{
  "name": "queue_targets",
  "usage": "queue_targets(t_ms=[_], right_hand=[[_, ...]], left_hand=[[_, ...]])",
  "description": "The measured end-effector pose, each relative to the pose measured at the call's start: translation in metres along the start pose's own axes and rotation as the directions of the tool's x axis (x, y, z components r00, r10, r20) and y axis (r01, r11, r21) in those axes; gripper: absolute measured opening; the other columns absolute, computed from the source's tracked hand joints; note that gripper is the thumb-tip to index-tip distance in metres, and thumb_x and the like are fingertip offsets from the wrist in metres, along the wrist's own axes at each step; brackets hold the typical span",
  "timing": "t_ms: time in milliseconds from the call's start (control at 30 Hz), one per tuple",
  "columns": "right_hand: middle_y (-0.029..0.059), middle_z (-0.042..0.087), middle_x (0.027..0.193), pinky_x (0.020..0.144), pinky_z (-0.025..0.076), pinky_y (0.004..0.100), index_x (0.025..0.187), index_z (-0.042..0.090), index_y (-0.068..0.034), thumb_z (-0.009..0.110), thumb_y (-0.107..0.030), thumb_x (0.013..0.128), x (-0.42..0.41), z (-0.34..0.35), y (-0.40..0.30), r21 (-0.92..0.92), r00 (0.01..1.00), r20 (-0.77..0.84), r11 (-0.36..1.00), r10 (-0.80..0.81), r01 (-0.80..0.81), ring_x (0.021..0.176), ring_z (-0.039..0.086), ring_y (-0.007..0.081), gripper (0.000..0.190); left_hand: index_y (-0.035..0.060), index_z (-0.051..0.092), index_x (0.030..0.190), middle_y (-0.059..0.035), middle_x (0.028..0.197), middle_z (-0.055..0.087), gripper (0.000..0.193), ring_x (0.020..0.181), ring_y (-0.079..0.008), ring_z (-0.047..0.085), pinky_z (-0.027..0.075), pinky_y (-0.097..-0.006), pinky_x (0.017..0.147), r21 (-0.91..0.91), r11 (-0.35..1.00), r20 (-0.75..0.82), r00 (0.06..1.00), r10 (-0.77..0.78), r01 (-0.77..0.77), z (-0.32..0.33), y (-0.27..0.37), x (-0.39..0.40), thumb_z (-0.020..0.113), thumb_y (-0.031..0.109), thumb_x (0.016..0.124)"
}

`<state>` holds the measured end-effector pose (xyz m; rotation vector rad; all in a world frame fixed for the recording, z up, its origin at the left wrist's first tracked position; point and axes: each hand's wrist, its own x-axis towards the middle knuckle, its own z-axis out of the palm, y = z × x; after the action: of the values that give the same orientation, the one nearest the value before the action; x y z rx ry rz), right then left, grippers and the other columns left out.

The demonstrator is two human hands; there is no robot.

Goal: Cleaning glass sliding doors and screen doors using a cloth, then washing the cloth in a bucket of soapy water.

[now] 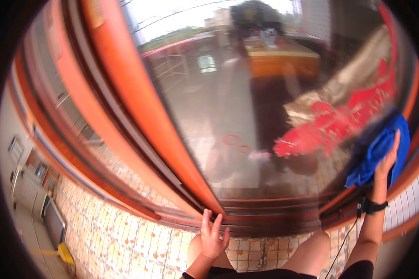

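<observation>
A blue cloth [377, 153] lies under my right hand [389, 157], which presses it on the right side of a large glass pane [230, 115] close to its frame. Red and gold decorations [335, 122] show on or behind the pane, left of the cloth. My left hand [214, 235] rests with spread fingers at the bottom corner of the orange frame [153, 115], holding nothing. The fingertips are near the dark lower track [265, 212]. Reflections in the glass make it hard to tell what stands behind it.
My bent knees are just below the window's lower track. Tiled wall [125, 237] with a leaf pattern spreads to the lower left. A yellow object [65, 253] and a dark-framed panel [54, 219] are at the far lower left. A cable [342, 244] runs from my right wrist strap.
</observation>
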<state>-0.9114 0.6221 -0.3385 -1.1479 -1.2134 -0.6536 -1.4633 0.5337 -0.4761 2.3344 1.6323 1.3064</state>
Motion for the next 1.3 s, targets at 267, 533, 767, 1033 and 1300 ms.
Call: queue_targets(t_ms=[267,533,767,1033,1300], right_hand=[[0.0218,0.057,0.118,0.099,0.040,0.0406,0.132,0.039,0.010,0.058,-0.009,0.089,-0.032,0.111,-0.184,0.360,0.917,0.286,0.918,-0.279,0.167,0.106,0.057,0.0326,0.051],[0.0158,0.060,0.114,0.095,0.043,0.0371,0.114,0.056,-0.003,0.051,-0.006,0.089,0.019,0.135,-0.418,0.639,0.543,0.761,0.273,-0.355,-0.719,0.105,0.059,0.0300,0.026],[0.0176,0.055,0.123,0.090,0.051,0.0386,0.121,0.048,-0.002,0.043,-0.023,0.097,0.126,0.112,-0.521,-0.173,-0.085,0.949,-0.275,-0.305,-0.946,0.108,0.059,0.0284,0.032],[0.0115,0.054,0.125,0.100,0.040,0.0398,0.130,0.045,-0.002,0.043,-0.049,0.094,0.202,0.067,-0.584,-0.216,-0.257,0.918,0.163,-0.303,-0.963,0.110,0.054,0.0242,0.059],[0.0079,0.060,0.108,0.080,0.051,0.0269,0.123,0.050,0.003,0.058,-0.011,0.092,0.251,0.026,-0.648,0.107,0.093,0.987,0.104,-0.132,-0.989,0.092,0.060,0.0137,0.036]], left_hand=[[0.0056,0.055,0.123,-0.0276,0.140,0.034,0.054,0.122,-0.0404,0.046,0.042,-0.0432,0.099,0.030,0.995,-0.044,0.995,-0.091,0.093,-0.065,0.030,0.015,0.072,0.007,0.071],[0.0019,0.052,0.125,-0.0276,0.141,0.033,0.054,0.120,-0.0410,0.048,0.042,-0.0430,0.098,-0.056,0.965,-0.157,0.952,-0.263,0.257,-0.208,0.061,0.085,0.070,0.007,0.075],[0.0031,0.029,0.142,-0.0189,0.146,0.029,0.065,0.136,-0.0328,0.029,0.025,-0.0430,0.109,-0.572,0.645,-0.097,0.739,-0.667,0.507,-0.339,0.064,0.121,0.059,0.029,0.089],[0.0062,0.018,0.147,-0.0194,0.148,0.027,0.102,0.134,-0.0323,0.032,0.024,-0.0441,0.111,-0.808,0.083,0.520,0.771,-0.367,0.584,-0.395,0.115,0.157,0.075,0.048,0.074],[0.0070,0.053,0.115,-0.0226,0.138,0.033,0.059,0.125,-0.0353,0.042,0.035,-0.0423,0.102,-0.427,0.892,-0.190,0.950,-0.247,0.147,-0.444,0.173,0.186,0.083,0.024,0.067]])
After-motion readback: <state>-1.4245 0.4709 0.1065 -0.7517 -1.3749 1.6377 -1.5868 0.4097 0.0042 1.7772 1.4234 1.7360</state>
